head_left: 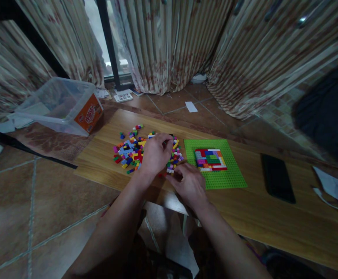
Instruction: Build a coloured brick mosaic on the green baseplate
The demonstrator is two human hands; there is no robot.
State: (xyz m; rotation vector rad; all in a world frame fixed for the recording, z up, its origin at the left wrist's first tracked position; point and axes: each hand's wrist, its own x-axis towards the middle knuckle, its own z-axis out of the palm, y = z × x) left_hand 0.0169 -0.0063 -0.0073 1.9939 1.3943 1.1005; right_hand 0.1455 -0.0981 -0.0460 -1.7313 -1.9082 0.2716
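Note:
A pile of small toy building bricks (132, 151) in many colours lies loose on the wooden table. Over its right part is my left hand (156, 153), with the fingers curled down and the thumb and index close together; whatever they pinch is hidden. My right hand (190, 185) rests at the pile's near right edge, its thumb and forefinger bent toward each other beside red bricks (163, 175) and a white brick (170, 171). What lies between those fingertips is unclear. Right of it, a green baseplate (234, 176) carries a flat, multicoloured brick block (212, 159), partly patterned in rows.
The wooden table (238, 209) holds a black phone-like slab (277, 178) and, at far right, white paper (333, 186) with cables. A clear plastic bin (55, 104) with an orange label stands behind left. Curtains (169, 46) hang beyond the tiled floor.

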